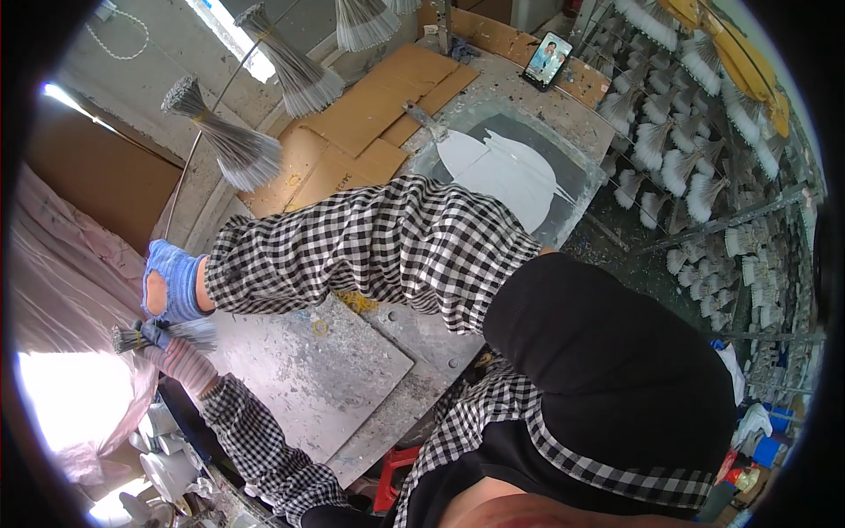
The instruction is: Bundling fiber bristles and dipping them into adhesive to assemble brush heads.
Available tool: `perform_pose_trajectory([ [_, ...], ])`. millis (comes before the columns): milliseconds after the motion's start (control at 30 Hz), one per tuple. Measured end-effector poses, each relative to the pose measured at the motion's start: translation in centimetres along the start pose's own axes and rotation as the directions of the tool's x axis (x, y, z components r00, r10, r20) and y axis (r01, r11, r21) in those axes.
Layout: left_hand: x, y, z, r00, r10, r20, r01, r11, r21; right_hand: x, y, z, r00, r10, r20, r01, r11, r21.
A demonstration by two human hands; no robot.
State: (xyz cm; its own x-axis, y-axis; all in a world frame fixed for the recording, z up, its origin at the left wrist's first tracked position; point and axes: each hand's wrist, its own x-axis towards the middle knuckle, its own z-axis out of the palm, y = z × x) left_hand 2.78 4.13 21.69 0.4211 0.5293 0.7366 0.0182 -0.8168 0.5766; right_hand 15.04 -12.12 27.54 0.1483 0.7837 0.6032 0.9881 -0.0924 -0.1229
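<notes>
My left hand (pixel 182 361), in a striped glove with dark fingertips, is closed around a small bundle of thin grey stems (pixel 128 339); pale, fanned ends stick out on its right side. Just above it is my right hand (pixel 176 282), in a blue knitted glove with a hole at the back. Its fingers are turned away, so their grip is hidden. A thin metal rod (pixel 195 145) runs down to the top of this blue glove; I cannot tell whether the hand touches it. On the rod hangs a larger tied bundle of stems (pixel 224 145) with white tips.
Under my right arm lies a grey, speckled board (pixel 290 378) with a yellow rubber band (pixel 319 327) on it. Beyond the arm are cardboard sheets (pixel 378 101), a tray with white paste (pixel 502 172) and a phone (pixel 547 61). Racks of white-tipped bundles (pixel 695 132) stand at right.
</notes>
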Motion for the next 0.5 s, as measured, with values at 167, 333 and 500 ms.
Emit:
perform_pose_trajectory([
  [167, -0.4, -0.9, 0.1, 0.988, -0.042, 0.146, 0.07, 0.978, -0.196, -0.9, -0.4, 0.0, 0.998, -0.014, -0.063, 0.014, 1.0, -0.005],
  [333, -1.6, 1.5, 1.2, 0.96, -0.215, 0.181, 0.281, 0.745, -0.606, -0.4, -0.1, 0.7, 0.972, 0.112, -0.206, -0.065, 0.972, 0.226],
  [500, -2.3, 3.3, 3.2, 0.907, -0.293, 0.303, 0.419, 0.548, -0.724, -2.9, -1.2, -2.3, 0.824, 0.154, -0.545, 0.159, 0.86, 0.484],
])
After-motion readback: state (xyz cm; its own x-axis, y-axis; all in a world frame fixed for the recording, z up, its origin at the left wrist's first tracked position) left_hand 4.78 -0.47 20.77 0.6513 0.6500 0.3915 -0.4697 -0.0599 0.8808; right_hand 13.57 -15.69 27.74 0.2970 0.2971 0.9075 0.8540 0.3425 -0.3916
